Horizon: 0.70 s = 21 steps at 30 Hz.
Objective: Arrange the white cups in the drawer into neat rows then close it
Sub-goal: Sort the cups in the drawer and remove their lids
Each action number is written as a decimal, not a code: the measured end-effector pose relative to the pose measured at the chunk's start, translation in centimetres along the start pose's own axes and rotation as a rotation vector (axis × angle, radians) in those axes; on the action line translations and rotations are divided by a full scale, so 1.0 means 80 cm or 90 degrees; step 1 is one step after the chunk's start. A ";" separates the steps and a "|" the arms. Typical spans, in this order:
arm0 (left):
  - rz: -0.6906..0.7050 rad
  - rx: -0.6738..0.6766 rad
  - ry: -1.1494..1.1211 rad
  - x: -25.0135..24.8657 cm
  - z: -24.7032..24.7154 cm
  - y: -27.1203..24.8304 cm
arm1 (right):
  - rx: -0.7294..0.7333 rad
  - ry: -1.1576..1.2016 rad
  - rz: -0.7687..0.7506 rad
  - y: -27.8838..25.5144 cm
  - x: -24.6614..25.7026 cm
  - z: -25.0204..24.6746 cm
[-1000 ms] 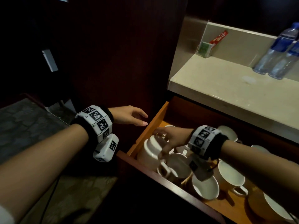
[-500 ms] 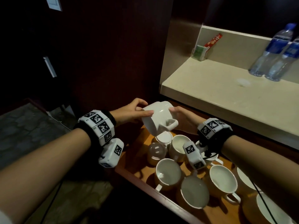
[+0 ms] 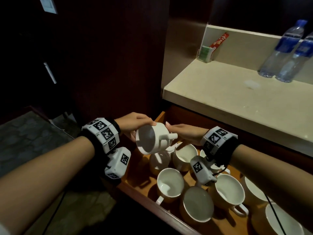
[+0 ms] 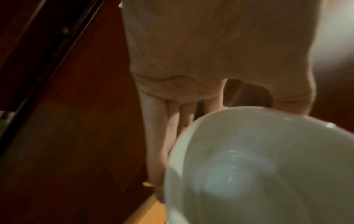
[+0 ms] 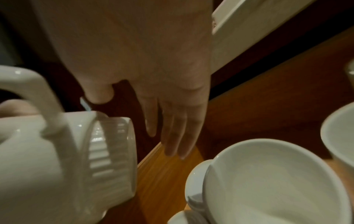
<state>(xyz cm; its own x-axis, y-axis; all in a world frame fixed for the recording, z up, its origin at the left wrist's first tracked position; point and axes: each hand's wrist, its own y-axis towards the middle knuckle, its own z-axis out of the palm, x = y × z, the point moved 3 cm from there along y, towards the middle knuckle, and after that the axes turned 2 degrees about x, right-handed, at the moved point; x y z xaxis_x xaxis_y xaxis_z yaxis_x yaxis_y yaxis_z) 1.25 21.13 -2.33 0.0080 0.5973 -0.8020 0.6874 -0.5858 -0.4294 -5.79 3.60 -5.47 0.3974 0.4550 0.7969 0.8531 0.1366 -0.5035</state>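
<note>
The left hand (image 3: 135,123) grips a white cup (image 3: 152,139) held in the air above the far left corner of the open drawer (image 3: 169,216). The cup is tipped on its side, mouth toward the person, handle pointing right. The left thumb and fingers curl round its far wall near the base. The right hand (image 3: 184,133) is just right of the cup with its fingers stretched out straight and together; in the right wrist view they sit apart from the cup, holding nothing, though the thumb lies close to the cup's base and whether it touches I cannot tell. In the left wrist view the cup's empty inside fills the lower right, and the fingers (image 4: 164,136) reach down behind its rim.

Below the raised cup, in the drawer, stands a glass tumbler (image 3: 159,161) with another white cup (image 3: 183,156) just to its right. Nearer the front edge three more cups (image 3: 170,183) stand upright and close together, handles pointing different ways, and further cups (image 3: 284,221) fill the right end, partly cut off by the frame. The drawer bottom is orange wood.

Above the drawer a pale table (image 3: 237,99) carries two water bottles (image 3: 286,53) at the far right and a small clear holder (image 3: 205,53) with green and red sachets against the back wall. Both wrists wear white bands with black square markers (image 3: 103,133).
</note>
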 end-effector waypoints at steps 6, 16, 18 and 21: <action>-0.069 -0.015 0.035 -0.004 0.007 0.003 | -0.169 -0.146 -0.141 -0.020 0.031 -0.007; -0.104 -0.048 0.075 0.003 -0.002 0.005 | -0.146 -0.400 -0.073 -0.013 0.061 0.038; -0.121 -0.036 0.098 0.006 -0.004 0.001 | -0.129 -0.386 -0.063 -0.008 0.059 0.042; -0.138 -0.062 0.082 0.012 -0.014 -0.006 | -0.074 -0.218 -0.021 0.000 0.046 0.044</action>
<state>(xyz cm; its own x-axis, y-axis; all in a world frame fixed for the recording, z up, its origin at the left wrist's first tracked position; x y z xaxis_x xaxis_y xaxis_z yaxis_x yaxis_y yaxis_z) 1.74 22.60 -2.42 -0.0588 0.7717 -0.6332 0.7499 -0.3845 -0.5383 -5.50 8.39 -3.73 0.2502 0.7234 0.6435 0.9040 0.0634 -0.4228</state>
